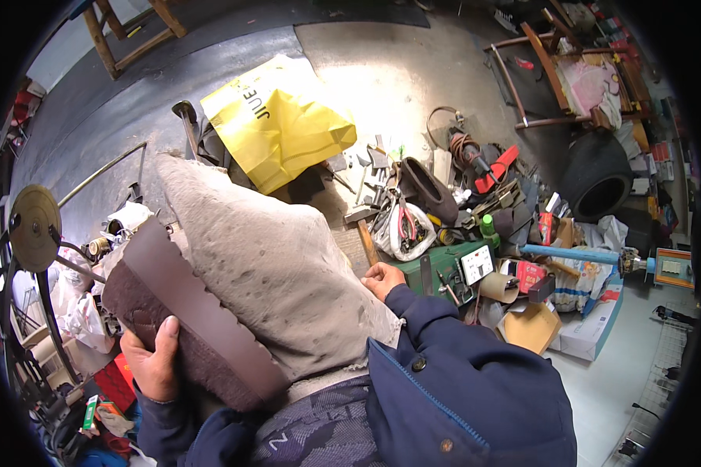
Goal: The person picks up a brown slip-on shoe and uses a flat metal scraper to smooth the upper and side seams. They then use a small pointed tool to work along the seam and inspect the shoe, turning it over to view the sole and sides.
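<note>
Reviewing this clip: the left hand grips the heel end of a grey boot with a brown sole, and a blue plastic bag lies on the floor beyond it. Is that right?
Not quite. In the head view the plastic bag beyond the boot is yellow, not blue. The rest holds: the left hand grips the heel end of the grey boot by its brown sole.

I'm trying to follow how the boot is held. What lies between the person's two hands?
In the head view, the grey boot fills the stretch: the left hand grips its sole, the right hand sits at its far side.
</note>
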A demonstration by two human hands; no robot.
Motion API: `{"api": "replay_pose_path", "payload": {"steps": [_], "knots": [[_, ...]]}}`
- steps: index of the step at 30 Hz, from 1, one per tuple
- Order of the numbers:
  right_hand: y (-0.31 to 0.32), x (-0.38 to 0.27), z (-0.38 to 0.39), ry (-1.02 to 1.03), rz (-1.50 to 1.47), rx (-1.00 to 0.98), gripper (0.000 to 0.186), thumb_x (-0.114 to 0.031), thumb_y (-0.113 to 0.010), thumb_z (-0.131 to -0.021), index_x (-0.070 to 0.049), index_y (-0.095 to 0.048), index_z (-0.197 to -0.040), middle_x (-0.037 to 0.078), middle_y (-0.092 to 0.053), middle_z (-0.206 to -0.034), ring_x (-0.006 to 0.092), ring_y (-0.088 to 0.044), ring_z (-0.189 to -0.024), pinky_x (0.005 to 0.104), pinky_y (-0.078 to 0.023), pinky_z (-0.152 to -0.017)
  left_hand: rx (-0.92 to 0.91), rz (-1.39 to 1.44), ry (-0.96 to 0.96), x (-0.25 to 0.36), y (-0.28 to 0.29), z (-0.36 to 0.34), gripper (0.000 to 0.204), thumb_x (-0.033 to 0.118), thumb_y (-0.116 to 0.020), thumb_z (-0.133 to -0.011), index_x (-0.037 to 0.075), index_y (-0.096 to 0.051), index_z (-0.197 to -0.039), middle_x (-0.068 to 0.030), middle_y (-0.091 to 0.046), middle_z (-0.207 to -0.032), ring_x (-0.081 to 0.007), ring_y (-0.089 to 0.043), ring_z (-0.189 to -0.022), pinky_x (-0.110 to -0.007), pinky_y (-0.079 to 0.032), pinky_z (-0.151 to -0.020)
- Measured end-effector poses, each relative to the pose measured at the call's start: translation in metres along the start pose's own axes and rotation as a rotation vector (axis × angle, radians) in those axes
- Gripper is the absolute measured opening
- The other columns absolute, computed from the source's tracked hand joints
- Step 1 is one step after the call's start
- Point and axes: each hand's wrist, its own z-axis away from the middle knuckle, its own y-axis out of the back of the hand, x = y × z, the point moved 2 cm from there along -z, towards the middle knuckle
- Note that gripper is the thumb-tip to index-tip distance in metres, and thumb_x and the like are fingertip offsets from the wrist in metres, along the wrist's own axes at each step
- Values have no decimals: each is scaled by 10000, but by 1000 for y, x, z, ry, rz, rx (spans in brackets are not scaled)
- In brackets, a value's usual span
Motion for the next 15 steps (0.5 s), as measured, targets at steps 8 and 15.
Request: {"api": "replay_pose_path", "payload": {"steps": [8, 15], "knots": [[8, 0, 12, -253, -104, -158, 360, -405, -736, -871, -49, -790, -865, 127, -726, -737, 197, -693, -714, 341, -543, -717, 38, 59, 47, -18, 5, -13, 269, 116, -650, -956, -27, -642, -1184, -81, -714, -1064, -166, -664, -926, -312, -510, -864], [38, 53, 63, -123, -83, 87, 382, -403, -708, -897, -24, -738, -855, 167, -698, -749, 291, -673, -682, 385, -519, -686, 12, 118, 76, -19, 7, -17, 313, 131, -627, -981, -31, -616, -1249, -115, -697, -1117, -192, -666, -967, -323, -521, -882]]}}
